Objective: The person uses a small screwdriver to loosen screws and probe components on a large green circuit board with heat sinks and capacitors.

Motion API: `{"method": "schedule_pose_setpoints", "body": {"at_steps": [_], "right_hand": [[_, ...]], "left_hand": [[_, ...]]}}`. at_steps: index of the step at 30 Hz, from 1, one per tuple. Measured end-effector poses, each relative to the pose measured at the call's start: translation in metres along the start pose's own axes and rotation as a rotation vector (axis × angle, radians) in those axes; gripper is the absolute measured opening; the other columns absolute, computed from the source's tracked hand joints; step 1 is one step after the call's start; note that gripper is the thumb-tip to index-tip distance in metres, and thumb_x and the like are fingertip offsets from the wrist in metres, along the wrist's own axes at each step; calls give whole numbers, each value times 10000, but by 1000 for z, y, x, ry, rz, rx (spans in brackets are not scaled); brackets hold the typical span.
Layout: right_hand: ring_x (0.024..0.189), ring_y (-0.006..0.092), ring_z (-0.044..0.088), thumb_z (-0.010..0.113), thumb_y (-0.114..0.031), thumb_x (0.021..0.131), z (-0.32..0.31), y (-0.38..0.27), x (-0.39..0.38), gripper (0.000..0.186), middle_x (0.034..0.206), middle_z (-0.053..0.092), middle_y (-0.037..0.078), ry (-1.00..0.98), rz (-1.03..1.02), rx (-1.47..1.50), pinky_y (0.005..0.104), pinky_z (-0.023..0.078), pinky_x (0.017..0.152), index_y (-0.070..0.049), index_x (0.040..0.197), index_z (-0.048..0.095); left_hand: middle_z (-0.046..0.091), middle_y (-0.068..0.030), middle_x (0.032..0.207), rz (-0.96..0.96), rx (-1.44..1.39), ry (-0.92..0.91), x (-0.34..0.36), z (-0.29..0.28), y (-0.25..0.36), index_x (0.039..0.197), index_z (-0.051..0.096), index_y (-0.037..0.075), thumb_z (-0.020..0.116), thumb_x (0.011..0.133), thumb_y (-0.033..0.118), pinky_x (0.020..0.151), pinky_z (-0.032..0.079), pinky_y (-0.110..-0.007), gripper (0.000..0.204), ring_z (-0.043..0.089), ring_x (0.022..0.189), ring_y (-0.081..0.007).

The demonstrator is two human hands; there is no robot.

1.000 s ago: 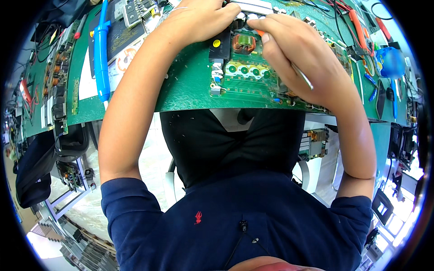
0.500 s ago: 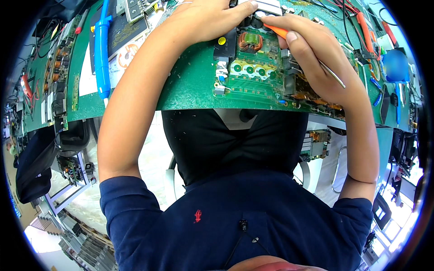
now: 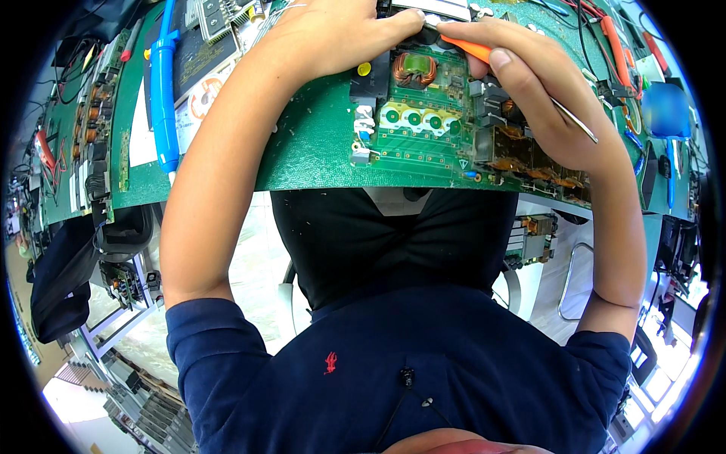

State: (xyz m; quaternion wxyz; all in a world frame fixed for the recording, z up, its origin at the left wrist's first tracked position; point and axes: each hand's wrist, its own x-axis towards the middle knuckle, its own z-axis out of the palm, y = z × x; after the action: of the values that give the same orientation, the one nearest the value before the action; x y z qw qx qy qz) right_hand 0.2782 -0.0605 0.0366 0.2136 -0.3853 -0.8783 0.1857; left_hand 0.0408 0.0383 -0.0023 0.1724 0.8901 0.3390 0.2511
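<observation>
The circuit board [image 3: 423,144] is glossy green laminate with shiny solder points, a copper-wire coil [image 3: 414,68] and dull grey metal parts. At the board's 2 o'clock, the screwdriver [image 3: 522,79] has a smooth orange plastic handle and a bright steel shaft. The table [image 3: 310,151] wears a matt green mat. At 9 o'clock, the blue tool [image 3: 162,91] looks like glossy plastic.

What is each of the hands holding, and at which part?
The right hand grips a screwdriver by its orange handle. The left hand holds nothing; it rests on the green circuit board.
</observation>
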Motion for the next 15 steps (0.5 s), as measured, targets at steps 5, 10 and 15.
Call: {"method": "schedule_pose_setpoints", "body": {"at_steps": [5, 10, 15], "right_hand": [[840, 194, 549, 401, -83, 1076, -1, 2, 0, 399, 930, 589, 94, -7, -34, -43, 333, 444, 797, 5, 1405, 610], [847, 249, 573, 433, -61, 1061, 2, -1, -2, 381, 940, 598, 126, 30, -77, -80, 368, 460, 809, 17, 1390, 609], [847, 327, 605, 496, -9, 1022, 22, -9, 0, 347, 990, 619, 169, 202, -214, -202, 404, 490, 806, 48, 1344, 610]], "left_hand": [[669, -296, 1148, -22, 3, -18, 1, -1, 2, 1278, 578, -19, 631, 940, 334, 982, 496, -490, 491, 633, 1114, -457], [668, -299, 1163, -19, -9, -27, 1, 0, 1, 1287, 568, -22, 605, 945, 327, 987, 492, -491, 489, 630, 1126, -459], [660, -310, 1194, -40, -100, 12, 0, -1, 0, 1302, 555, -26, 519, 992, 301, 1001, 484, -493, 452, 620, 1158, -464]]}}
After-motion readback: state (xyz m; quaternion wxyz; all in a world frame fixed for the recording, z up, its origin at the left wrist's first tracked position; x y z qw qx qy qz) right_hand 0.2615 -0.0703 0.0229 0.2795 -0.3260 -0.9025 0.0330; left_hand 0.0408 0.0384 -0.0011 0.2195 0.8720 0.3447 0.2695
